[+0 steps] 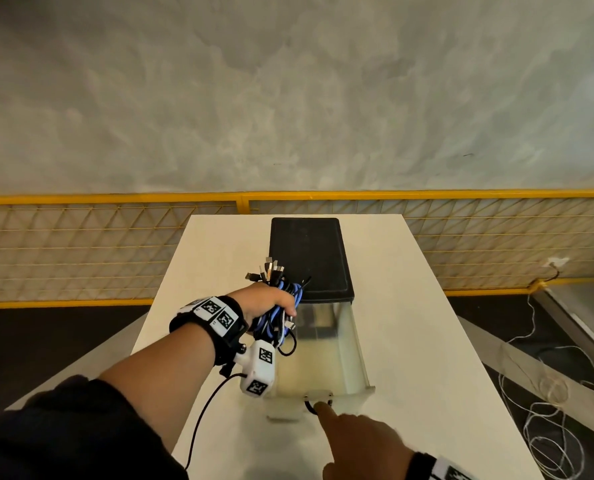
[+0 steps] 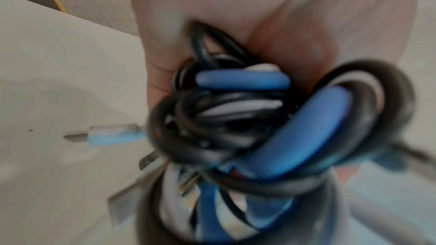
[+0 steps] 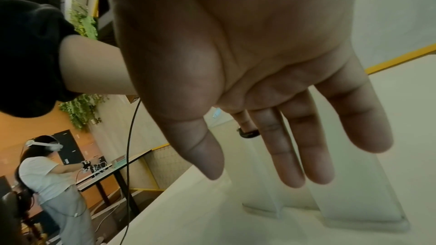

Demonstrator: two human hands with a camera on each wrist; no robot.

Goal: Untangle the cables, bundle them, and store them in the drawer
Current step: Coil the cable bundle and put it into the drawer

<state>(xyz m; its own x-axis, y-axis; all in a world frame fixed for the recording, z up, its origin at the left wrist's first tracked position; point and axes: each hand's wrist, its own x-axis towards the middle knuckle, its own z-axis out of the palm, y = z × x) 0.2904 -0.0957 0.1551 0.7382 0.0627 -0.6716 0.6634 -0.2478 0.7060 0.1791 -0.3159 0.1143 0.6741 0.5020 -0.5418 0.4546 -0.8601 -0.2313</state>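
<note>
My left hand (image 1: 271, 302) grips a bundle of blue, black and white cables (image 1: 278, 308) and holds it above the back left corner of the open drawer (image 1: 355, 344); plugs stick out of the top. In the left wrist view, blurred, the cable bundle (image 2: 259, 128) fills the frame below the left hand (image 2: 212, 16). The translucent drawer is pulled out of a black-topped unit (image 1: 309, 258). My right hand (image 1: 361, 441) has its index fingertip at the drawer handle (image 1: 318, 398). In the right wrist view the right hand (image 3: 235, 62) has straight fingers, the index at the dark ring handle (image 3: 249, 134).
The unit stands on a white table (image 1: 427, 306), with bare tabletop to either side. A yellow mesh fence (image 1: 80, 244) runs behind it. White string (image 1: 548, 410) lies on the floor at the right. Another person (image 3: 47, 174) stands at a far table.
</note>
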